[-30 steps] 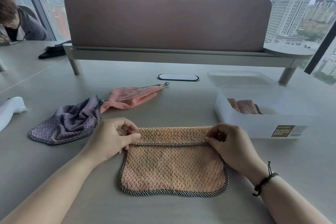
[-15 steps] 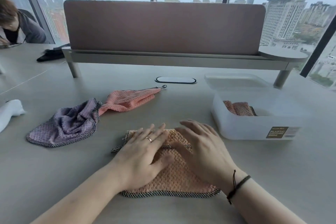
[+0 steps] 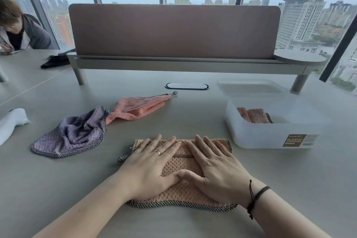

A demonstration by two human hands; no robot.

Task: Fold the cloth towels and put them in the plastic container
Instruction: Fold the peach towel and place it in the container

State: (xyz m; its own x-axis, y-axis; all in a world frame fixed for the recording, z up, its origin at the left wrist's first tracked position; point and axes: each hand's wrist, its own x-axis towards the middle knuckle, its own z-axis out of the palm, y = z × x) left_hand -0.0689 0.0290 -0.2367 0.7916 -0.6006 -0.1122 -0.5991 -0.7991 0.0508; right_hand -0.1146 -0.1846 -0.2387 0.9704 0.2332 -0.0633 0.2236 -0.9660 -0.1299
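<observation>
**Both palms flat on the folded peach towel**

Grey table (image 3: 193, 224) is filling the view, and city towers are showing through the windows behind a brown divider panel (image 3: 173, 31) on its raised shelf. We're pressing both hands down on the peach towel (image 3: 181, 162), which is lying folded near the table's near edge, about mid-width, with its checkered trim showing along the near side and across the fold line.

Left hand (image 3: 148, 168) is lying flat with straight, spread fingers, gripping nothing, and is wearing a ring. Right hand (image 3: 216, 170) is doing the same, flat and spread, with a black cord bracelet (image 3: 257, 197) sitting on the wrist. Thumbs are touching at the towel's middle.

Plastic container (image 3: 270, 137) is sitting toward the table's right edge, just beside the towel's far right corner and apart from it. Inside it a folded pink towel (image 3: 253, 115) is lying. Its lid (image 3: 249, 87) is resting just behind it.

Toward the left side, a purple towel (image 3: 71, 135) is lying crumpled, touching a second pink towel (image 3: 139, 106) that is stretching toward the table centre. A white object (image 3: 11, 123) is poking in at the left edge. An oval cable port (image 3: 187, 86) is sitting at the table's centre by the divider. Another person (image 3: 17, 29) is leaning over the table's far left corner, near a dark item (image 3: 56, 61).
</observation>
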